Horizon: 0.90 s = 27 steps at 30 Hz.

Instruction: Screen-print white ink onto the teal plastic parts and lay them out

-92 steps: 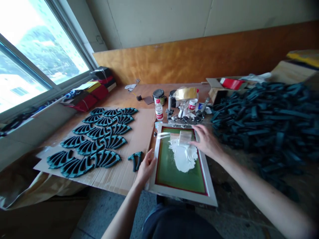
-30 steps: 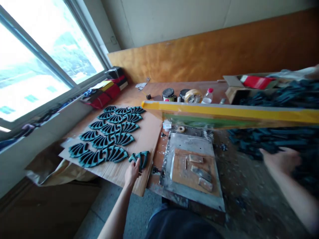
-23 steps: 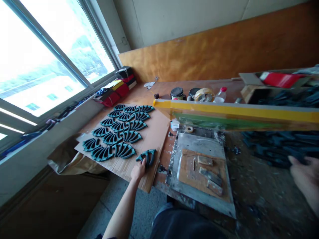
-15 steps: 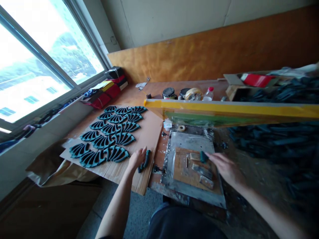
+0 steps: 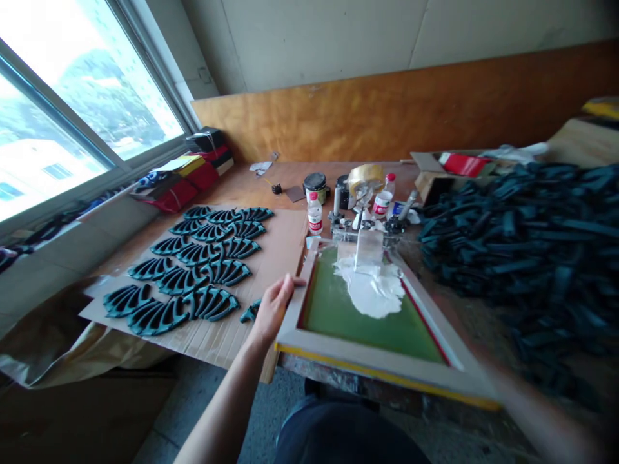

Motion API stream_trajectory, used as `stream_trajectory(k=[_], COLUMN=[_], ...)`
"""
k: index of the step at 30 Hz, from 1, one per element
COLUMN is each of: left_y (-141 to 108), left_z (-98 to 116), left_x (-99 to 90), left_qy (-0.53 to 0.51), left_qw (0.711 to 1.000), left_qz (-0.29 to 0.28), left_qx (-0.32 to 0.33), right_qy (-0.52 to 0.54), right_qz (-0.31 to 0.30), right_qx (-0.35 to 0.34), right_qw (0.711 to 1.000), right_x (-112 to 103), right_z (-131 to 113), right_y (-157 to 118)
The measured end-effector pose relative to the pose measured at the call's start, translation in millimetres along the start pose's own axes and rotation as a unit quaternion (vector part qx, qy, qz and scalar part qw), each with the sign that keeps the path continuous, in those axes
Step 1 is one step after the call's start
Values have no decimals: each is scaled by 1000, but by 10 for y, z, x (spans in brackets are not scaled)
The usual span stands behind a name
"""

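A screen-printing frame (image 5: 387,361) with green mesh lies low over the near edge of the bench, a thick patch of white paste (image 5: 374,293) on its mesh. At its left rail is my left hand (image 5: 276,308), fingers closed on the edge. My right hand (image 5: 491,364) is smeared by motion at the right rail, its fingers hidden. A pale squeegee blade (image 5: 370,248) stands in the paste at the far end. Beside my left hand, a dark curved piece (image 5: 249,312) rests on the cardboard, partly covered by the hand.
Rows of dark fan-shaped pieces (image 5: 181,274) lie on a cardboard sheet (image 5: 280,248) at left. A large heap of dark strips (image 5: 522,225) fills the right. Behind the frame stand bottles (image 5: 314,214), a jar (image 5: 315,185) and a tape roll (image 5: 365,177).
The frame has swung down from its raised position and now covers the board and small blocks. My left hand has gone from the dark piece to the frame's left rail; my right hand moved rightward.
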<state>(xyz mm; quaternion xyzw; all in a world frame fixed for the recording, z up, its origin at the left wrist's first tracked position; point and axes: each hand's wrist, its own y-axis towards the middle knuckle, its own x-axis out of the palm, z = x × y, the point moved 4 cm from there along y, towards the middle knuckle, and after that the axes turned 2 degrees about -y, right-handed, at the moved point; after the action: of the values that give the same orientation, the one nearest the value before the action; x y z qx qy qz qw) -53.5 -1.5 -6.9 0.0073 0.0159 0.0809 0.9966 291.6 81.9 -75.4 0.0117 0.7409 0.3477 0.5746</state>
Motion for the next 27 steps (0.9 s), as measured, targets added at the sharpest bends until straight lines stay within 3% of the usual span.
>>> stream_trajectory(k=[3, 5, 7, 9, 11, 15, 18, 20, 24, 27], left_y=[-156, -149, -100, -57, -39, -53, -59, -59, -67, -82], left_z=[-716, -1030, -1183, -1225, -1220, -1235, -1282, -1311, -1360, -1361], left_x=[-28, -18, -8, -6, -12, -23, -16, -7, 11, 19], left_qy=[42, 88, 142, 174, 181, 164, 138, 108, 27, -5], left_qw=[996, 992, 986, 981, 979, 981, 984, 988, 992, 991], left_qz=[-33, -34, -31, -36, -42, -34, -21, -18, -23, -20], left_qx=[-78, -85, -77, -76, -79, -98, -110, -113, -118, -130], right_qy=[33, 43, 23, 9, 23, 74, 96, 90, 72, 111], right_qz=[48, 51, 1, -72, -122, -150, -198, -189, -78, -110], right_qx=[31, 6, -44, -79, -116, -252, -303, -284, -290, -298], right_qw=[998, 998, 999, 994, 985, 953, 927, 936, 951, 942], right_x=[-163, -182, -106, 6, 64, -60, -147, -144, -108, -84], right_z=[92, -117, -441, -719, -888, -965, -936, -933, -1019, -1039], right_y=[358, 632, 817, 824, 655, 201, 118, 149, -4, -110])
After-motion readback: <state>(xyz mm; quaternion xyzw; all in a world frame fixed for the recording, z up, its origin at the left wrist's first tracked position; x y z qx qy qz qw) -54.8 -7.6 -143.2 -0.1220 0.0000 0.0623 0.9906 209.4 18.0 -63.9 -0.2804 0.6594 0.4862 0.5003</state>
